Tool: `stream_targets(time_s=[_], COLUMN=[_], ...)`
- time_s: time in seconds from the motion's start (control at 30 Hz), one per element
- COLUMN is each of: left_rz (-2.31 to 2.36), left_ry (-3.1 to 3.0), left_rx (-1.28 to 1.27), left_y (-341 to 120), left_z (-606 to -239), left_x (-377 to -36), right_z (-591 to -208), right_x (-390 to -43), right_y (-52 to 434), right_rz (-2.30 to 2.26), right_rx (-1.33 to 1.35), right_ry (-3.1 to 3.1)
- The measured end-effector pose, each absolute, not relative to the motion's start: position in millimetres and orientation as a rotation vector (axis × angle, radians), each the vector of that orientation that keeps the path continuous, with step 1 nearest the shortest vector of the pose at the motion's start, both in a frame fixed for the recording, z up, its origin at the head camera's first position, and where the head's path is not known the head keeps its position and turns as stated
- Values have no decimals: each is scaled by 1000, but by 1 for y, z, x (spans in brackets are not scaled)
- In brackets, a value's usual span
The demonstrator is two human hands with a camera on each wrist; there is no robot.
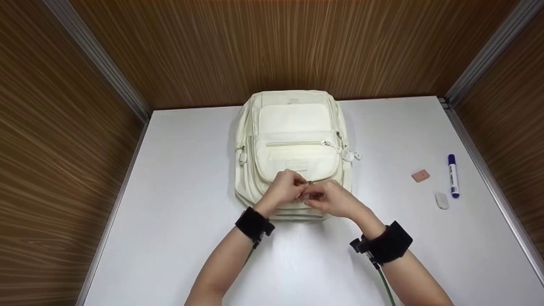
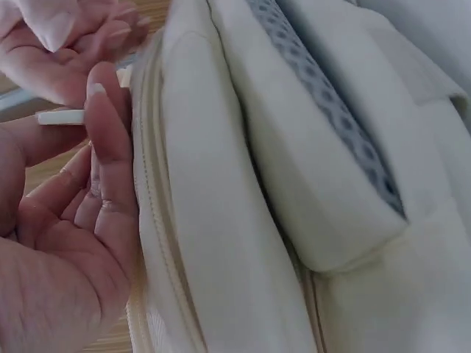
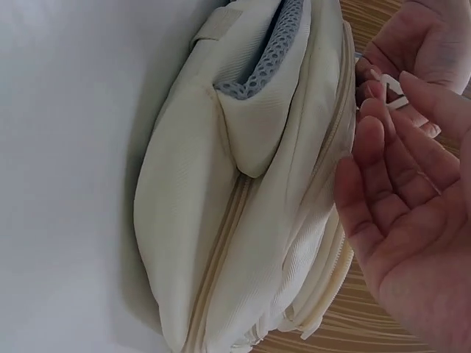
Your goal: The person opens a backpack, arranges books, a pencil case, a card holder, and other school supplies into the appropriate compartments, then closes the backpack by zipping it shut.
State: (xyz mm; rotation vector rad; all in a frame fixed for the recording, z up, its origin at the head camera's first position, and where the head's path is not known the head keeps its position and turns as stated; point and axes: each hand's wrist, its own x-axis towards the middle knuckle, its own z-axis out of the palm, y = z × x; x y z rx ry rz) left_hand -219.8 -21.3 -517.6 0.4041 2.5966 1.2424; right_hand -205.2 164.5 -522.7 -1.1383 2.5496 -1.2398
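A cream backpack (image 1: 293,144) lies flat on the white table (image 1: 178,178), its pockets facing up. Both hands meet at its near end, over the front pocket's zipper. My left hand (image 1: 287,187) has its fingers curled and pinches a small white zipper pull (image 2: 59,116) against the bag's seam (image 2: 151,184). My right hand (image 1: 331,199) comes in from the right, and its fingertips close on the white pull (image 3: 394,92) at the same spot. In the wrist views the bag (image 3: 243,206) shows its side, with grey mesh padding (image 2: 331,95) between cream panels.
To the right on the table lie a blue marker (image 1: 453,176), a small pink eraser (image 1: 420,175) and a small white block (image 1: 442,200). Wood-grain walls with metal corner strips enclose the table on the left, back and right.
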Motion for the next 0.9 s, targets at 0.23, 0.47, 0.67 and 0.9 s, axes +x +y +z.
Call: stream_targets(time_s=[0.23,0.47,0.67,0.9], left_rz=[1091,947,917,861], left_ry=[2776,2887,2934,2989], left_rx=[485,520,551,589], left_y=[-18,-17,-18,-21], left_z=[-523,-526,-528,-527], left_x=[-214,-210,-210,-208], right_z=[-524,-527,-526,-528], right_x=[-225,-240,-243,-244], right_y=[178,187,187,189], right_rz=[-960,-731,-794,-860], right_rx=[-1284,-1212,-1278,-1309], right_ry=[3034,2975,2933,2919])
